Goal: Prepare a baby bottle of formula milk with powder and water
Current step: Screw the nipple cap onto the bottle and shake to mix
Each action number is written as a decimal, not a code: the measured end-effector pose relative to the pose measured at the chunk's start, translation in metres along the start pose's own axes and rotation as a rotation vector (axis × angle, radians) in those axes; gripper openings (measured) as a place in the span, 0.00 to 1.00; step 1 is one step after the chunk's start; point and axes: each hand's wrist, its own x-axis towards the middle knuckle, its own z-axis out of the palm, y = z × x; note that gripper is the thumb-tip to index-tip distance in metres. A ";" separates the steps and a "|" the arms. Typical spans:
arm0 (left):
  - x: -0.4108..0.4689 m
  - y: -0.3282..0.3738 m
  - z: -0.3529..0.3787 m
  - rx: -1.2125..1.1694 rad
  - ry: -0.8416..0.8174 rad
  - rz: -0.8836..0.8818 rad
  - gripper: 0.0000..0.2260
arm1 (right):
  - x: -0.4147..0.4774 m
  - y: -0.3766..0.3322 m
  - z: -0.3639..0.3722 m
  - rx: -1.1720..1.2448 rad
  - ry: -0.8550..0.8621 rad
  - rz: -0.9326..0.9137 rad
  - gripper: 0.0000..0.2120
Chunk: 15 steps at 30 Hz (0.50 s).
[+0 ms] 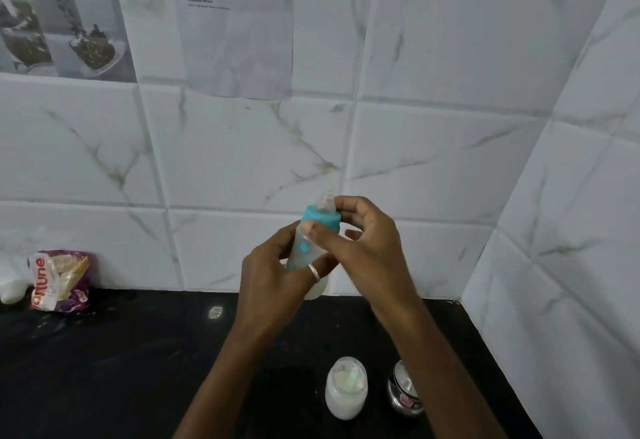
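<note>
I read the bottle (302,249) aloft over the worktop (104,369), axis near upright: left hand (273,279) wraps its body from below, right hand (363,241) pinches the teal collar (320,219) on top.

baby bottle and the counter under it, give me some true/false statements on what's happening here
1. The left hand grips the baby bottle by its body and the right hand holds its top. True.
2. The teal collar lies loose on the counter. False: it sits on the bottle's neck.
3. A jar of white powder stands on the counter. True.
4. The steel container stands left of the jar. False: it stands right of it.
5. The printed packet is in the right-hand corner. False: it lies at the far left of the counter.
</note>
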 end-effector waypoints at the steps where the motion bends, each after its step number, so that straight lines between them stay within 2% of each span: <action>1: 0.000 -0.001 0.001 0.049 0.041 0.013 0.24 | -0.003 0.000 0.006 -0.033 0.052 -0.001 0.19; 3: 0.000 -0.002 0.000 0.048 0.028 0.013 0.21 | -0.005 0.001 0.010 -0.027 0.052 0.006 0.23; 6: 0.002 0.001 -0.010 -0.124 -0.183 -0.034 0.20 | 0.001 0.001 0.000 0.095 -0.121 0.045 0.30; 8: 0.001 0.004 -0.017 -0.260 -0.282 -0.090 0.22 | 0.007 0.000 -0.011 0.176 -0.273 0.028 0.28; 11: 0.001 0.004 -0.020 -0.356 -0.353 -0.125 0.20 | 0.012 -0.004 -0.021 0.216 -0.463 -0.030 0.24; 13: 0.001 0.002 -0.019 -0.389 -0.383 -0.122 0.18 | 0.011 -0.005 -0.023 0.225 -0.535 -0.052 0.24; 15: 0.001 0.001 -0.019 -0.420 -0.383 -0.122 0.17 | 0.011 -0.004 -0.022 0.237 -0.531 -0.062 0.22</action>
